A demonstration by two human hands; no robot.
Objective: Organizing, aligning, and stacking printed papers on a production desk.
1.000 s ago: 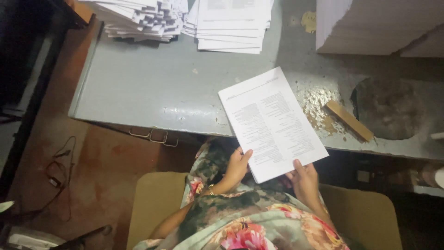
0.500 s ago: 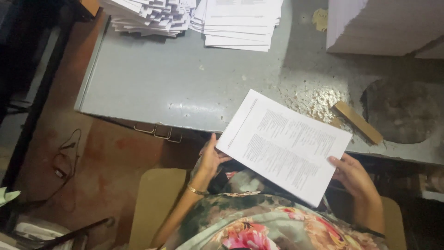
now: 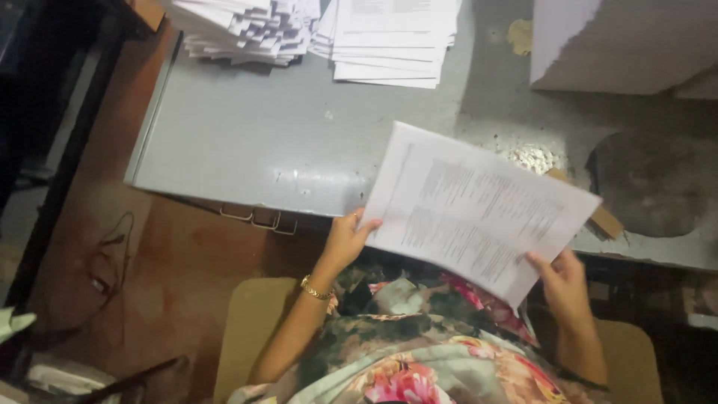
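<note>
I hold a printed white sheet of paper (image 3: 479,209) over my lap, at the near edge of a grey metal table (image 3: 247,135). My left hand (image 3: 345,241) grips the sheet's near-left corner, a gold bracelet on its wrist. My right hand (image 3: 562,278) pinches the sheet's near-right edge. The sheet lies slanted, its far side over the table's edge. A flowered garment covers my lap below it.
Two stacks of white printed papers (image 3: 389,37) lie at the table's far side, a messier pile (image 3: 247,30) to their left. A pale box (image 3: 621,45) stands far right. A small wooden block (image 3: 602,217) and a dark round patch (image 3: 651,183) lie at right. Cables trail on the brown floor (image 3: 112,262).
The sheet has turned from nearly upright to slanted sideways and spread wider. My hands have moved apart, left hand leftward and right hand rightward along its near edge.
</note>
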